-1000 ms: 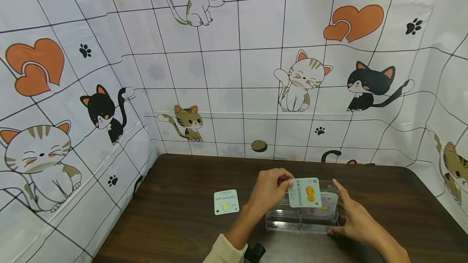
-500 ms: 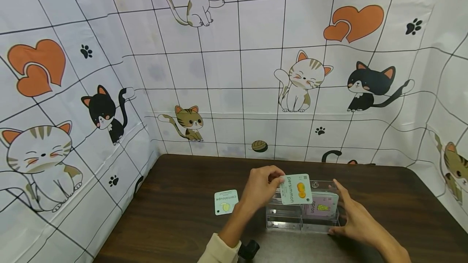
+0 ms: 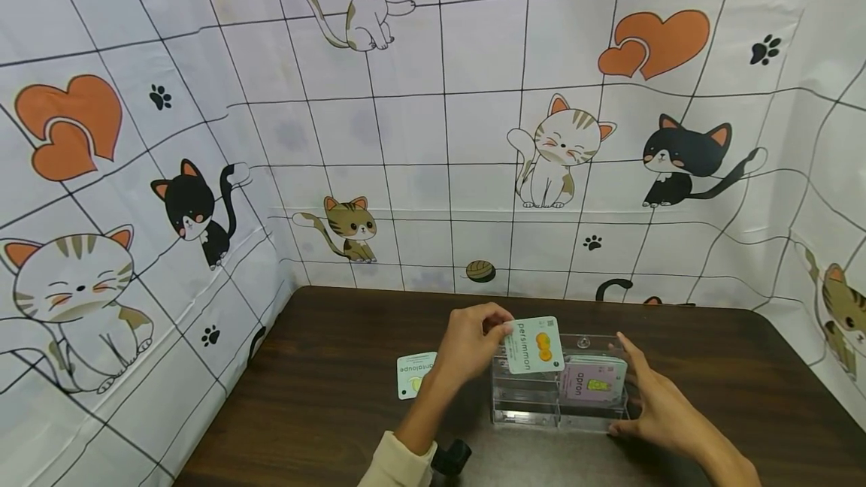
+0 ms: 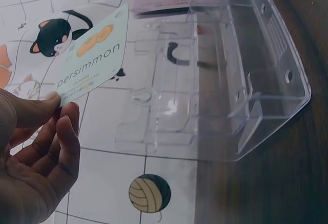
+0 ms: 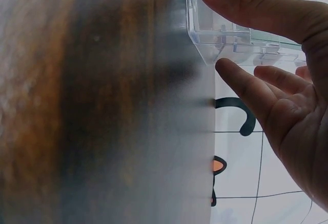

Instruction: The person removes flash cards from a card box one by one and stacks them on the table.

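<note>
A green persimmon card (image 3: 534,346) is pinched by one edge between the thumb and fingers of my left hand (image 3: 472,344), held up over the left part of a clear plastic card holder (image 3: 524,418). In the left wrist view the persimmon card (image 4: 92,57) stands apart from the holder. My right hand (image 3: 666,412) grips the holder's right end, its thumb at the front corner and its fingers along the side. A stack of cards with a purple apron card (image 3: 594,382) in front fills the holder's right compartment; no cards show in the left compartments.
A cantaloupe card (image 3: 410,378) lies on the dark wooden table (image 3: 325,397) to the left, partly hidden by my left forearm. A black device (image 3: 452,458) is at my left wrist. A white cat-print sheet (image 3: 406,134) hangs behind and beside the table.
My left hand has moved left with the persimmon card, uncovering the apron card. The left forearm now partly covers the cantaloupe card. My right hand stays in place.
</note>
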`<state>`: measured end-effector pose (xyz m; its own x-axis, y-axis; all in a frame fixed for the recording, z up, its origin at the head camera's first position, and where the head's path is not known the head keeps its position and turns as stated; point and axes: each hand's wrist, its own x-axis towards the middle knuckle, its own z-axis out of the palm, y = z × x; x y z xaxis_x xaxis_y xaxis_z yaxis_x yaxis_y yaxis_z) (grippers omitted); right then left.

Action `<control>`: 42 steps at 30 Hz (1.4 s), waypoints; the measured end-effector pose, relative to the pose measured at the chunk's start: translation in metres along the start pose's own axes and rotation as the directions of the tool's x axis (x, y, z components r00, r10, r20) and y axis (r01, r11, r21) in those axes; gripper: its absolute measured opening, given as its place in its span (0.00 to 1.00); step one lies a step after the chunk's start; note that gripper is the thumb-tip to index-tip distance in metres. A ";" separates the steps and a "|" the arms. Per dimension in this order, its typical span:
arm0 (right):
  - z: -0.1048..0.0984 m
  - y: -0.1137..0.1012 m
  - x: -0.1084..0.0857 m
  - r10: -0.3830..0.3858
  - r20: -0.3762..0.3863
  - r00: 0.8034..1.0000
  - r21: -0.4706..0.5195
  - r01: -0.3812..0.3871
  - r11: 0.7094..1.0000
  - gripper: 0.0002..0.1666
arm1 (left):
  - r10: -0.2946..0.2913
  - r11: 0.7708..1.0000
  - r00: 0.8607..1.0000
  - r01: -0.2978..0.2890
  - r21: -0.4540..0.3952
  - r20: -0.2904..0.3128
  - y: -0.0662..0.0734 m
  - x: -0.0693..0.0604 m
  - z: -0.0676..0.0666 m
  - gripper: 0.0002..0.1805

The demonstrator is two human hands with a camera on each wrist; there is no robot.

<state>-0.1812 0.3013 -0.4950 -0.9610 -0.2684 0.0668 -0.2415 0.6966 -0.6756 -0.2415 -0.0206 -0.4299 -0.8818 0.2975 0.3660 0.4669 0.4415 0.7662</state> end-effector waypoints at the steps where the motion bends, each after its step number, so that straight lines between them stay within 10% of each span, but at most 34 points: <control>1: 0.000 0.000 0.000 -0.001 0.001 1.000 0.002 0.001 1.000 0.95 | -0.004 1.000 1.000 0.004 0.001 -0.003 0.000 0.000 -0.002 0.04; 42: 0.000 0.000 -0.002 -0.018 0.005 1.000 0.014 0.018 1.000 0.95 | -0.084 0.995 0.996 0.084 0.055 -0.006 -0.028 -0.014 -0.040 0.05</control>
<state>-0.1787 0.3016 -0.4952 -0.9557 -0.2846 0.0752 -0.2571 0.6825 -0.6841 -0.2444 -0.0709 -0.4356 -0.9183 0.2545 0.3034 0.3940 0.5107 0.7641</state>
